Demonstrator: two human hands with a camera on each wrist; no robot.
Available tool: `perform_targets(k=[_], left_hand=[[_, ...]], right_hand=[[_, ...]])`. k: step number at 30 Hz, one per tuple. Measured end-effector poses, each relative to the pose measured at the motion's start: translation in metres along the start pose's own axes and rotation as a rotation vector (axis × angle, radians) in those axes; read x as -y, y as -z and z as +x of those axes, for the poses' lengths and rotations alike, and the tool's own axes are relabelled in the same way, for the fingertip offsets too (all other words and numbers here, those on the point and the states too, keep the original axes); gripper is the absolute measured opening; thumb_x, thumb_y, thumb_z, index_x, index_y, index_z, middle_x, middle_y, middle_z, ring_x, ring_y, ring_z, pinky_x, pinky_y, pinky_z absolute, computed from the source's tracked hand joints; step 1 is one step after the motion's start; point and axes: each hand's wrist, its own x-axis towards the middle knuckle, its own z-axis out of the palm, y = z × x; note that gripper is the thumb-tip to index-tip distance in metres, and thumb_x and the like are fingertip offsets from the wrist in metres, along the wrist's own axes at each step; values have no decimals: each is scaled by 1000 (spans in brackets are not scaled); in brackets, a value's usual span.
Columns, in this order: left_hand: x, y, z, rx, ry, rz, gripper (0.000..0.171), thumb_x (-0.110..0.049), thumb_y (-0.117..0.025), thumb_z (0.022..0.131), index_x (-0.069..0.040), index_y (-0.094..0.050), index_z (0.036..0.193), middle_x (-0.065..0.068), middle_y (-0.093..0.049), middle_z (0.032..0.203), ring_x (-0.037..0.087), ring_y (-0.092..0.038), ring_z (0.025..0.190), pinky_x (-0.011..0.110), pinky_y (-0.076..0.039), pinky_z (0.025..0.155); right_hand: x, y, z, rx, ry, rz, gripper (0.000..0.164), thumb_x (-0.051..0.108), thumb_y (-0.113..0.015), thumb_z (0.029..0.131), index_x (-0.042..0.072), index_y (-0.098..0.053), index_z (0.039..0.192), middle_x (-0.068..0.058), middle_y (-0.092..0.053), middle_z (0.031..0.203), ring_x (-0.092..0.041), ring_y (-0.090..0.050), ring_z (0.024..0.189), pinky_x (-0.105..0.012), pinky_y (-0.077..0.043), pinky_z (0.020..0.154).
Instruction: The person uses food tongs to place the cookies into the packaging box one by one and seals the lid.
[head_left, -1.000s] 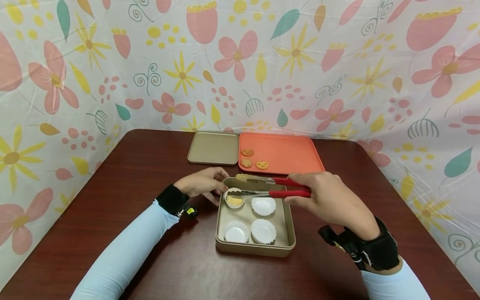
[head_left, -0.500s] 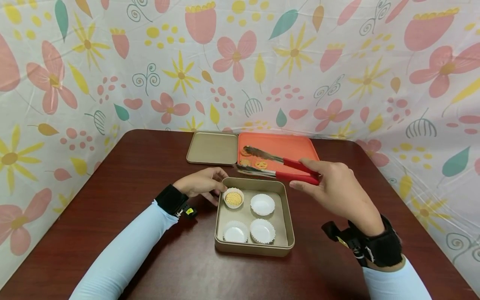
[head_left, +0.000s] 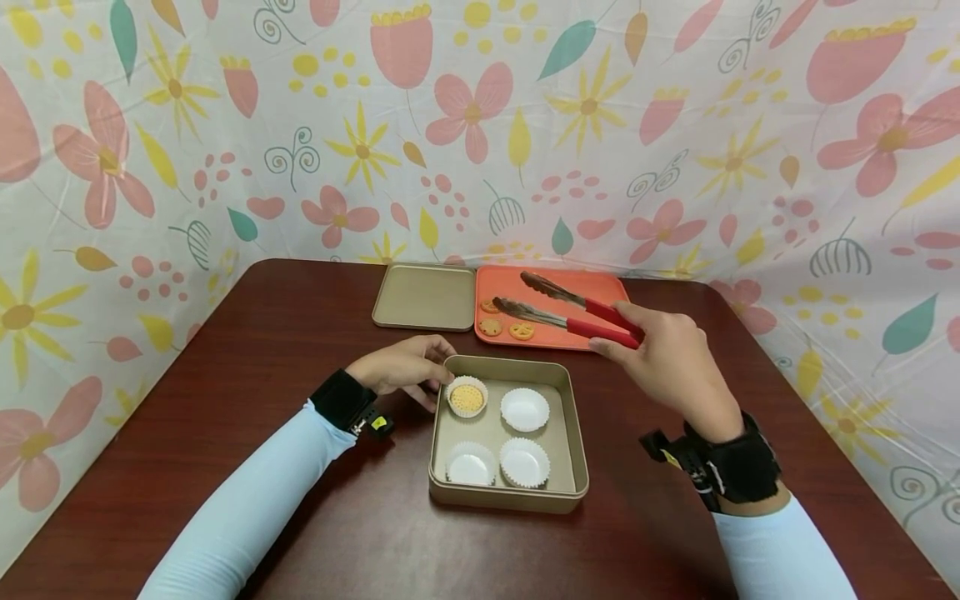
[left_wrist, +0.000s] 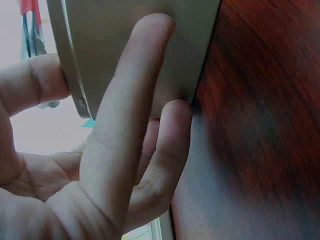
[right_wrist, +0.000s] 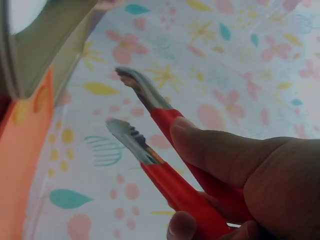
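Note:
My right hand (head_left: 678,354) grips the red handles of metal tongs (head_left: 566,317), whose arms stand spread with nothing between the tips. They hang over the orange tray (head_left: 600,287). In the right wrist view the thumb lies along one red handle of the tongs (right_wrist: 185,185). My left hand (head_left: 408,367) holds the square gold tin (head_left: 510,498) at its far left corner. In the left wrist view its thumb is at the tin's rim and the fingers lie on the outer wall (left_wrist: 192,45). A yellow round cookie (head_left: 467,398) sits in one white paper cup inside the tin.
Three white paper cups, such as the near right one (head_left: 526,462), hold nothing. A pretzel-shaped cookie (head_left: 521,331), a round cookie (head_left: 491,327) and another cookie (head_left: 490,306) lie at the orange tray's left end. A flat gold lid (head_left: 426,296) lies beside it.
The tongs have moved from over the tin back and right to above the orange tray, their arms spreading wider. The yellow cookie in its cup is now uncovered. My left hand stays put.

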Motion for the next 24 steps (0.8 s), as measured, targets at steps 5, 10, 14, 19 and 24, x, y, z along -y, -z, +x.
perform_targets(k=[5, 10, 14, 19, 24], left_hand=[[1, 0, 1, -1, -1, -2, 43, 3, -63, 94, 2, -44, 133, 17, -52, 111, 23, -53, 83, 48, -66, 74], [1, 0, 1, 3, -5, 2, 44, 2, -64, 94, 2, -45, 133, 17, -52, 110, 23, -54, 83, 48, -66, 73], [2, 0, 1, 4, -4, 1, 44, 2, -65, 94, 2, -45, 132, 17, -53, 110, 23, -54, 82, 48, -66, 73], [3, 1, 1, 5, -1, 2, 43, 2, -64, 94, 2, -45, 133, 17, -52, 110, 22, -54, 82, 48, -66, 73], [1, 1, 0, 4, -7, 8, 42, 3, -64, 94, 1, -45, 132, 17, -52, 110, 23, -53, 83, 48, -66, 73]], right_hand=[[-10, -11, 6, -9, -39, -29, 62, 35, -82, 88, -4, -63, 133, -11, -61, 73, -28, -51, 67, -37, -40, 55], [-20, -24, 10, 25, -76, -29, 60, 36, -81, 89, -3, -63, 131, -14, -62, 78, -30, -53, 69, -40, -44, 57], [-27, -33, 13, 45, -72, -36, 47, 35, -81, 89, 0, -68, 118, -9, -54, 68, -27, -48, 62, -35, -39, 53], [-33, -43, 15, 68, -73, -34, 38, 32, -81, 90, 2, -65, 108, -5, -43, 62, -24, -40, 56, -32, -31, 50], [-37, -50, 18, 121, -94, -20, 46, 33, -81, 90, -1, -65, 117, -4, -43, 60, -23, -40, 55, -32, -30, 50]])
